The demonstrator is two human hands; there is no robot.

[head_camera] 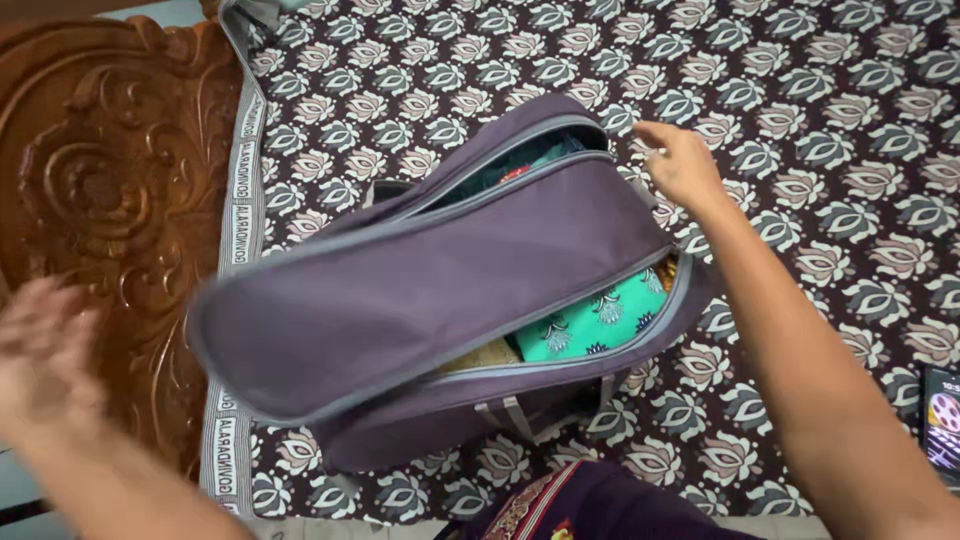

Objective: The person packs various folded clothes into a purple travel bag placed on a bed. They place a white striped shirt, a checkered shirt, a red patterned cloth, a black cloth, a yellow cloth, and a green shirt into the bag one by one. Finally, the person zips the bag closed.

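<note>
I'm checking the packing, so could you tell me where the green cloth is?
In the head view, the green cloth shows through the purple bag's open lower right flap, below the right hand.

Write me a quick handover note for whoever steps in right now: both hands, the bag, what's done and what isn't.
Left hand: blurred, open, off to the left, touching nothing.
Right hand: empty, at the far end of the purple bag.
Bag lies on the patterned bedsheet, beside the carved headboard.
Done: packed with clothes; green printed fabric shows.
Left: flap unzipped, both sides gaping.
</note>
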